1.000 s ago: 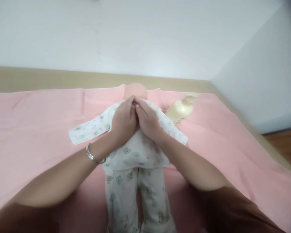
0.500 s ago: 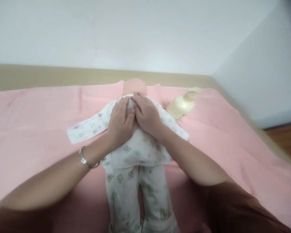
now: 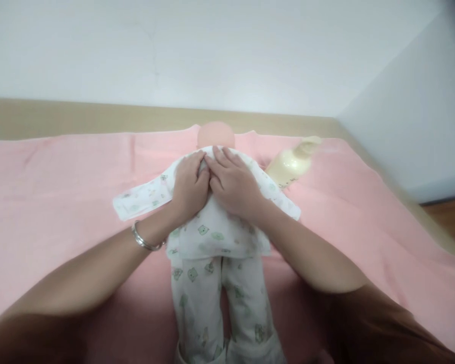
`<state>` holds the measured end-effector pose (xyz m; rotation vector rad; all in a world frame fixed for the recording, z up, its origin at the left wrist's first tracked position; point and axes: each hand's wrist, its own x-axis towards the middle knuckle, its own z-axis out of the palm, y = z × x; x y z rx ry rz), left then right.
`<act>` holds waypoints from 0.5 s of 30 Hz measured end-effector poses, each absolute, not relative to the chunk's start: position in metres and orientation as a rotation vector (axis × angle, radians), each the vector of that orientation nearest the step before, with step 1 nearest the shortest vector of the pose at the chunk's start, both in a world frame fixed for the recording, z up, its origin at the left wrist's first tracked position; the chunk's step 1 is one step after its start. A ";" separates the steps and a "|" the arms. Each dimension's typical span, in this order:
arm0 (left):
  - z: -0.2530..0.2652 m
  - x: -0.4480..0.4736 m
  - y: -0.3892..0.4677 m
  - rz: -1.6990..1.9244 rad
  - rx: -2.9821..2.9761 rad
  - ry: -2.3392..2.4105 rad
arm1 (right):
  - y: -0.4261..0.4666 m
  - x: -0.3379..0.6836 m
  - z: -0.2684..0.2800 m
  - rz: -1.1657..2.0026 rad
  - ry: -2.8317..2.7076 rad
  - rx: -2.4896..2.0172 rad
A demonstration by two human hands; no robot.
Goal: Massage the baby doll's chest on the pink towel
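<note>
A baby doll (image 3: 216, 135) lies stretched out, its bald head at the far end and no face showing. It wears a white top (image 3: 216, 235) with small green prints and matching trousers (image 3: 200, 303). My left hand (image 3: 191, 184) lies flat on the upper part of the top, fingers toward the doll's head. Beside it, my right hand (image 3: 235, 184) rests on the top too, palm down with its fingers somewhat apart. The two hands touch or nearly touch at the thumbs. Neither hand grasps anything.
A pink cloth (image 3: 60, 202) covers the table, whose tan edge (image 3: 98, 116) runs along a white wall (image 3: 212, 50). To the doll's right, a pale yellow bottle (image 3: 290, 164) lies on its side near the sleeve. A silver bangle (image 3: 142, 238) circles my left wrist.
The fingers of my right hand have spread and shifted a little across the doll's top. My left hand stays in about the same place. The whole view has slid slightly.
</note>
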<state>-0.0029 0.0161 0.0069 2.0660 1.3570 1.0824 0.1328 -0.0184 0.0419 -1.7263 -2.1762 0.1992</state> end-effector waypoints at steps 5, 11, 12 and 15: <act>0.005 -0.003 0.015 1.087 2.046 1.389 | -0.017 0.140 0.044 0.147 -2.128 -1.898; 0.005 -0.003 0.014 1.099 2.022 1.357 | -0.052 0.117 0.042 -0.107 -2.257 -1.794; 0.006 -0.003 0.014 1.110 2.021 1.349 | -0.052 0.117 0.042 -0.081 -2.284 -1.749; 0.006 -0.003 0.014 1.136 2.032 1.336 | -0.038 0.129 0.042 0.078 -2.310 -1.668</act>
